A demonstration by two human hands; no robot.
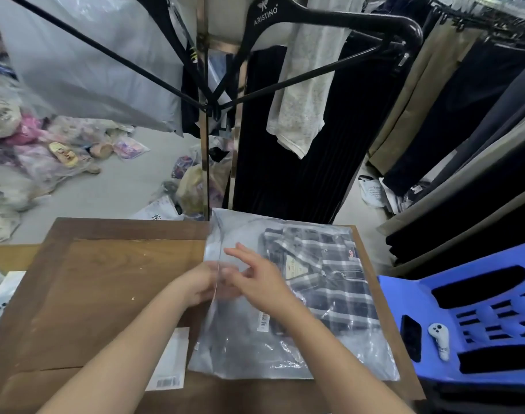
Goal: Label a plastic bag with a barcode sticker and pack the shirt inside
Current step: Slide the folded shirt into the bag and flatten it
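Observation:
A clear plastic bag (249,354) lies on the right half of the brown wooden table (105,294). A folded dark plaid shirt (330,279) with white stripes shows through it, inside the bag. A barcode sticker (263,319) sits on the bag beside my right wrist. My left hand (200,283) grips the bag's left edge flap. My right hand (261,279) rests on top of the bag near that flap, fingers spread. A white sticker sheet with a barcode (170,366) lies on the table under my left forearm.
A blue plastic stool (479,324) at the right carries a black phone (411,337) and a small white controller (440,340). Black hangers (330,16) and hanging garments crowd the space behind the table. Bagged clothes are piled on the floor at the left.

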